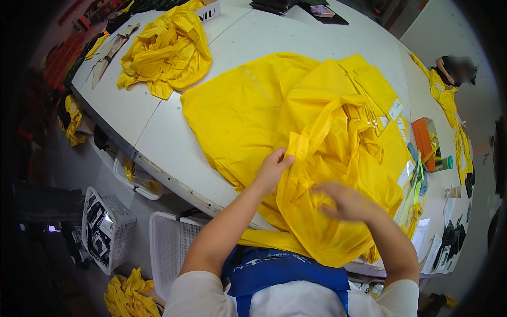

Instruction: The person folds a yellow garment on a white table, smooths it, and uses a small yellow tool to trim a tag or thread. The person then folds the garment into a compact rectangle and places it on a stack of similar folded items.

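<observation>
Your left hand (271,170) pinches a fold of the thin yellow plastic garment (264,111); your right hand (348,203), blurred, lies open on it. White rectangular tags (395,109) dot its right edge, near an upright orange box (424,142).

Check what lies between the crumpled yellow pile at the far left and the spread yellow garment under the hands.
Head view: only bare white table separates the crumpled pile from the garment.
</observation>
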Demonstrator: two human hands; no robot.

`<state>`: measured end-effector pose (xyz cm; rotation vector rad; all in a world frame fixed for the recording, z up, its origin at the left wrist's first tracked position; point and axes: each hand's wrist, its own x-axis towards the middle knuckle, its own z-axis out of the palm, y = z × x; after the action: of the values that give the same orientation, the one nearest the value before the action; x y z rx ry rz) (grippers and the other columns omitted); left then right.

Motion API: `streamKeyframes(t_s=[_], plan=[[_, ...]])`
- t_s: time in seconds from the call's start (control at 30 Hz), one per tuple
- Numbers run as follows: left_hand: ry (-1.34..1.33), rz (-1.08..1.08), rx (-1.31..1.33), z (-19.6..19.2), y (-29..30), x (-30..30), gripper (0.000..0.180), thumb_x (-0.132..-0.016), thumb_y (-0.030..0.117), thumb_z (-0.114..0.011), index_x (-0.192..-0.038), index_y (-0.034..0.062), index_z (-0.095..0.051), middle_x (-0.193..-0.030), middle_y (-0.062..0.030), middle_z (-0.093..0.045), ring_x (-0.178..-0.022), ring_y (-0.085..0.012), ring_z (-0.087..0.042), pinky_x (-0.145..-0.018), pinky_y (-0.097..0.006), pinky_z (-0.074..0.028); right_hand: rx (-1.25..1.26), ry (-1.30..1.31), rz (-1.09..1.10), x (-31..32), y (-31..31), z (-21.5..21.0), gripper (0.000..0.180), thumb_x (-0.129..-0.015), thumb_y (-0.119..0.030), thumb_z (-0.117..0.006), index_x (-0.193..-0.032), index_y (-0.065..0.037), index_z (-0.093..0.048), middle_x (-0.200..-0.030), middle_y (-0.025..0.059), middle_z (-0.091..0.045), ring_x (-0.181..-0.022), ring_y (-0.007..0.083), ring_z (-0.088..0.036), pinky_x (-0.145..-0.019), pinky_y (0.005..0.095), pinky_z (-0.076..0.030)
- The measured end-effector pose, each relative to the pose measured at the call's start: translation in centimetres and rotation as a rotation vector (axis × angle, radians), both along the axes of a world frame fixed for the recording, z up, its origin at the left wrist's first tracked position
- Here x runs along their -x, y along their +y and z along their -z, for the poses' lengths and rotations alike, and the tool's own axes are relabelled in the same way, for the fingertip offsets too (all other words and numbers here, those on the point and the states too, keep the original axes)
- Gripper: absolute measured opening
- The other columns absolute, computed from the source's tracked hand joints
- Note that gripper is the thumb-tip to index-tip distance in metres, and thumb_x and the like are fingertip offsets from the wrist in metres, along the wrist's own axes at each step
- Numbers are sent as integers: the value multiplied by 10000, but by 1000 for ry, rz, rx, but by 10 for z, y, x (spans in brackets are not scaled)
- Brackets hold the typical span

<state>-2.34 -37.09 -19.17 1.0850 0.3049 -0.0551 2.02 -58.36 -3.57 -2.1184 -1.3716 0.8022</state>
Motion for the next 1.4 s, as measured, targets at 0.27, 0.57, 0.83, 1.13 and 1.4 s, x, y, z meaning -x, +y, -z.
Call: streamKeyframes(t_s=[0.27,0.57,0.83,1.13,1.4], plan=[[-76,-129,37,-70,-4,52,170,-952,104,-499,-1101,28,-523,-1049,-38,-574,-922,-94,-530,-787,-252,-457,-6,-25,-87,-94,68,-9,173,-815,-167,-674,-937,-62,-612,-882,64,-601,-906,247,-575,-1128,488,-192],[-128,-44,-73,-72,-3,65,205,-946,141,-535,-1104,10,-539,-1062,-60,-590,-929,-110,-572,-736,-270,-489,-344,162,-61,-55,78,-25,110,-810,-82,-689,-835,-22,-601,-784,59,-598,-766,222,-571,-963,402,-434],[-38,184,330,-62,-2,76,307,-968,189,-516,-1240,67,-442,-966,-21,-610,-902,-73,-551,-768,-234,-458,-133,408,-183,-60,87,-18,155,-772,-66,-727,-862,-38,-603,-1015,68,-592,-921,196,-557,-828,307,-443],[288,-210,-1310,28,69,196,583,-886,264,-573,-1398,77,-366,-1457,-174,-330,-1368,-352,-257,-1116,-475,-193,-586,769,157,-71,52,4,222,-845,-250,-616,-845,-83,-469,-1041,129,-612,-1126,297,-489,-948,379,-358],[303,144,-1687,44,52,258,593,-865,397,-569,-1379,138,-428,-1455,-126,-343,-1355,-314,-289,-1122,-497,-151,-601,736,334,-83,32,8,155,-889,-208,-567,-916,-83,-480,-924,102,-596,-1014,231,-537,-915,319,-374]])
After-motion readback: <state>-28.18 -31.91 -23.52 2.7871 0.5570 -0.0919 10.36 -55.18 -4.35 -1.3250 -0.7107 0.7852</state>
